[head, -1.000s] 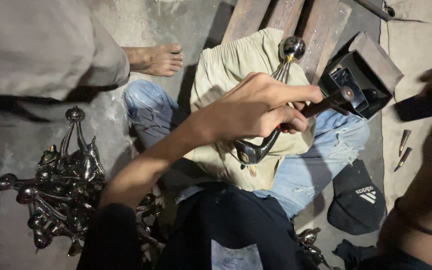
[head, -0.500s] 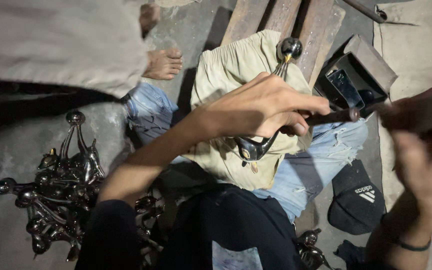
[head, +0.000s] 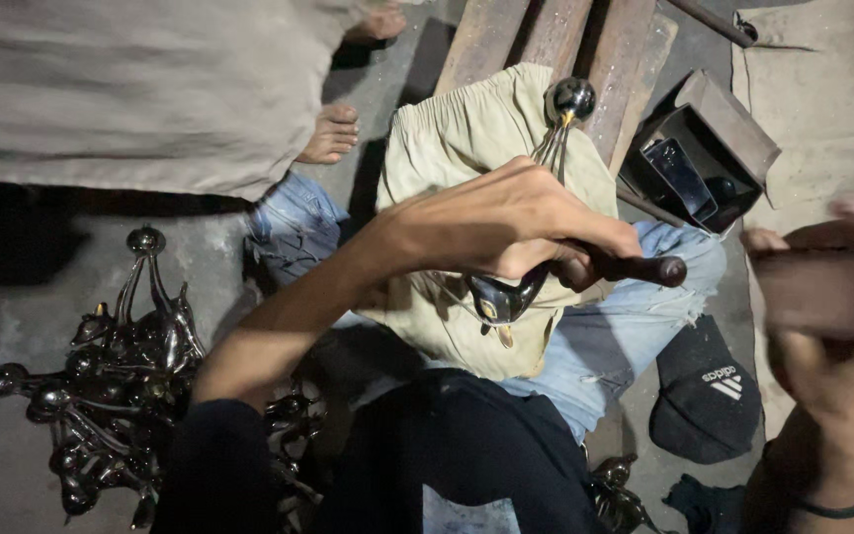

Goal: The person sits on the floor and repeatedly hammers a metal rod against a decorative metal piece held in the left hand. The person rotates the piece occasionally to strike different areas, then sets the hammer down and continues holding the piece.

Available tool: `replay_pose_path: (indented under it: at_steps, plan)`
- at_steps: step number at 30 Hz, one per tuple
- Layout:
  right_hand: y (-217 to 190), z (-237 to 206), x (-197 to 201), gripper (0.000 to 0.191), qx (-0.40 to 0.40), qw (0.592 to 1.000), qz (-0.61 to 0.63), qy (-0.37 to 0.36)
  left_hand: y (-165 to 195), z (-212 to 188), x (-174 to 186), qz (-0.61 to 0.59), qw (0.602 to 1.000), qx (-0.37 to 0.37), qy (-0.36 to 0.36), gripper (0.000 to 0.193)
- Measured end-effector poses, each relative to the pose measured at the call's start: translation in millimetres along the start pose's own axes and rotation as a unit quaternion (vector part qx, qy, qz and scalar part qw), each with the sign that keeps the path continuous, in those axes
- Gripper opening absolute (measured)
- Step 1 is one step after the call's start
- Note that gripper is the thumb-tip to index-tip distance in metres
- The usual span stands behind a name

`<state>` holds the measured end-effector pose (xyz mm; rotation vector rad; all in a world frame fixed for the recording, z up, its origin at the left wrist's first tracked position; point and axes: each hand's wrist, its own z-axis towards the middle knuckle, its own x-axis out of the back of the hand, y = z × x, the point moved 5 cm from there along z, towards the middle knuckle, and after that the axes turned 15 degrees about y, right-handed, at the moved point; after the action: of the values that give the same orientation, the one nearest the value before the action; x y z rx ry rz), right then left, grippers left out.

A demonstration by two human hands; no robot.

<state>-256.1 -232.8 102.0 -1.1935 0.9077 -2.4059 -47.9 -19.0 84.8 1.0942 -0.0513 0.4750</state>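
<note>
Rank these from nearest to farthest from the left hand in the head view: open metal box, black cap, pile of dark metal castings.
From the left hand:
1. Open metal box, upper right.
2. Black cap, lower right.
3. Pile of dark metal castings, far left on the floor.

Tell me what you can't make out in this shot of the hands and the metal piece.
Head view only:
- Right hand: motion-blurred and cut by the right edge; what it grips can't be told.
- Metal piece: its middle is hidden under the left hand; only the ball end and the lower part show.
- Dark handle: its inner end is covered by the fingers.
- Pile of metal parts: too dark to separate.
</note>
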Motion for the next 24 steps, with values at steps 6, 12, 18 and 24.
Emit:
replay_pose_path:
  at_steps: [6, 12, 18, 24]
  plan:
    - [-38, 15, 1, 0.017, 0.061, 0.984, -0.168, -0.01, -14, -9, -5, 0.008, 1.0, -0.006, 0.013, 0.044]
    - [-37, 25, -8, 0.031, 0.107, 0.971, -0.189, -0.097, -25, -18, -7, -0.023, 0.998, -0.044, 0.049, 0.036]
    - [-17, 32, -10, 0.04, 0.054, 0.982, -0.146, -0.107, -31, -28, -4, 0.018, 0.989, -0.065, 0.135, 0.035]
    - [14, 42, -9, 0.049, 0.003, 0.98, -0.107, -0.165, -29, -40, 9, -0.055, 0.982, 0.013, 0.182, 0.01]
